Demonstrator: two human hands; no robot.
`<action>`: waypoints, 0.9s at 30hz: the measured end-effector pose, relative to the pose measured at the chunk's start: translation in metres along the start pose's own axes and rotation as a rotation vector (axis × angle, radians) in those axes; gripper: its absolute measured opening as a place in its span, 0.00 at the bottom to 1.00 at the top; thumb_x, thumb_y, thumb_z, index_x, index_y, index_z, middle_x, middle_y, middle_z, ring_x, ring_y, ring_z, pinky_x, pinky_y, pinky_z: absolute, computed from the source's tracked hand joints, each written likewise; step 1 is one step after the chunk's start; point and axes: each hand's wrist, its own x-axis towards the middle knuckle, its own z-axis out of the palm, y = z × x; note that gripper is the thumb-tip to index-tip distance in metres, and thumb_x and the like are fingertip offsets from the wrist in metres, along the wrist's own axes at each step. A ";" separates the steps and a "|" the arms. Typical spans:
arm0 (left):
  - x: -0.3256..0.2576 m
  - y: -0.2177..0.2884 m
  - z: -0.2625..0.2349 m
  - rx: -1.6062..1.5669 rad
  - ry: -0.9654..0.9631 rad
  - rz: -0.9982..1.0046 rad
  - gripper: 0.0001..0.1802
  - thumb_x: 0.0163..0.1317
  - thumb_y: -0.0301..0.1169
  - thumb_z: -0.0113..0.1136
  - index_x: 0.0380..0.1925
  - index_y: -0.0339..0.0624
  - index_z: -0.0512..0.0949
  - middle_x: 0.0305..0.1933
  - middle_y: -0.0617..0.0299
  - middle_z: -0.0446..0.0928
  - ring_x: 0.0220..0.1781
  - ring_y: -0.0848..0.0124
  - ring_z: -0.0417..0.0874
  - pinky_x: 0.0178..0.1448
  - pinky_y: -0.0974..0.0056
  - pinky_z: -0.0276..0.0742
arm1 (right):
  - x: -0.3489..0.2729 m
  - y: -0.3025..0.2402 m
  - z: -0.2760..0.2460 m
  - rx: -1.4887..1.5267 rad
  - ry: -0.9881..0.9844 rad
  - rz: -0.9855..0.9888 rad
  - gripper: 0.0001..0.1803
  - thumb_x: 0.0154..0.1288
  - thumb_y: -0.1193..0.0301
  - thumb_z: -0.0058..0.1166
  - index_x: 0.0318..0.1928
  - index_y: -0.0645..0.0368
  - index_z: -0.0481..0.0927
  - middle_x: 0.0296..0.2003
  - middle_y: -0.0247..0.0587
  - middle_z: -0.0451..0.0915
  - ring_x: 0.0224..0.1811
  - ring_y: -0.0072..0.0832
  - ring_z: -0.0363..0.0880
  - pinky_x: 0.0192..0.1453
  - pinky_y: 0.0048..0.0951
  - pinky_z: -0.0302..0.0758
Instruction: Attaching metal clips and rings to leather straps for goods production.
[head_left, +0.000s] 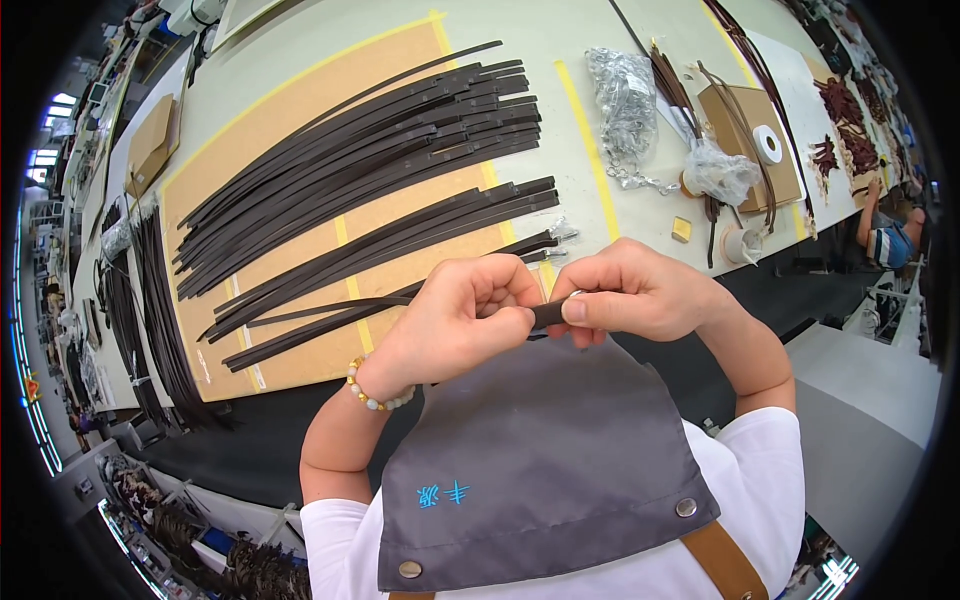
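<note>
Both hands were locked on at the near right corner of the tan board [300,95]! The left hand [465,310] pinched the held strap [548,316] between thumb and curled fingers, and the right hand [640,295] gripped it too, thumb pressed on top, a dark stretch showing between them. A shiny bit gleamed by the right thumb, too hidden to name. Here lay the risk: the strap was narrow and the pinches small, so uneven pressure could have twisted it or let it slip, and a hard bend could have creased it. A thin strap [350,303] ran left over the board, perhaps the same one's tail; one sharp tug could have disturbed its neighbours. And look, the loose strap bundle [370,150] poked past the board's right edge, where a stray forearm could have knocked those rows askew!
</note>
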 end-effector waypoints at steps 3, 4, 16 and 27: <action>0.002 -0.001 -0.001 -0.010 -0.012 -0.003 0.02 0.62 0.24 0.60 0.33 0.37 0.78 0.25 0.75 0.73 0.26 0.88 0.68 0.30 0.76 0.61 | 0.000 0.001 0.002 0.014 0.030 0.023 0.14 0.79 0.67 0.52 0.43 0.65 0.85 0.30 0.32 0.84 0.32 0.15 0.80 0.36 0.21 0.77; 0.003 -0.001 -0.001 0.003 -0.015 -0.002 0.02 0.62 0.24 0.60 0.33 0.37 0.78 0.25 0.75 0.73 0.26 0.88 0.68 0.30 0.76 0.61 | 0.000 0.002 0.003 0.024 0.044 0.030 0.14 0.79 0.67 0.52 0.43 0.65 0.85 0.30 0.31 0.84 0.31 0.14 0.80 0.36 0.20 0.77; 0.008 0.000 0.005 0.034 0.024 -0.011 0.01 0.60 0.22 0.58 0.32 0.36 0.78 0.26 0.74 0.73 0.27 0.88 0.68 0.30 0.76 0.63 | 0.001 -0.003 0.006 -0.011 0.092 0.089 0.14 0.79 0.67 0.53 0.43 0.65 0.85 0.28 0.30 0.83 0.30 0.14 0.80 0.34 0.20 0.78; 0.008 -0.003 0.006 0.019 0.044 0.027 0.02 0.59 0.21 0.59 0.32 0.37 0.77 0.27 0.73 0.74 0.28 0.88 0.70 0.33 0.77 0.65 | -0.001 -0.003 0.007 -0.012 0.112 0.068 0.14 0.79 0.66 0.53 0.42 0.65 0.85 0.27 0.30 0.82 0.30 0.14 0.79 0.34 0.20 0.77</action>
